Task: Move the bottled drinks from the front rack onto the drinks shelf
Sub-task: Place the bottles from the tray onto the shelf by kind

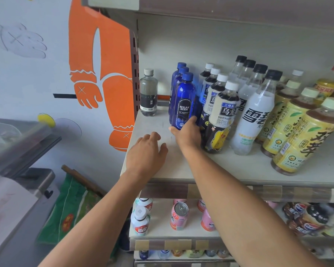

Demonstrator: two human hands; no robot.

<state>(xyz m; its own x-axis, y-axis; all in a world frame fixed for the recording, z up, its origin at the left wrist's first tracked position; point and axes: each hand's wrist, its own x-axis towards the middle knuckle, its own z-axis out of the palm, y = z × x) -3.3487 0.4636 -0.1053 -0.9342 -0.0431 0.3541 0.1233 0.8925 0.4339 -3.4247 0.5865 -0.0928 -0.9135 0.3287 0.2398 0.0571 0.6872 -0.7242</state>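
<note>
So the right hand point(187, 132) has its thumb and fingers wrapped around the base of the front blue soda bottle point(183, 102), which stands upright on the drinks shelf point(239, 166) at the head of a short row of blue ones. The left hand point(146, 153) is just loose, fingers relaxed, resting on or hovering right over the bare shelf board, holding nothing.

Looks to me like the placing step: bottle's down, just getting nudged into line. Next move is probably letting go without tipping it, then heading back to the front rack, which isn't in view, for another.

Things are tight on the right. The Suntory tea bottles point(223, 114) sit right against the blue row, with the fingers squeezed in between, so pulling out carelessly could knock one. Past those are the clear white-label bottles point(253, 112) and yellow tea bottles point(297, 135). To the left a small clear bottle point(148, 93) stands alone, well apart, with open board between.
</note>
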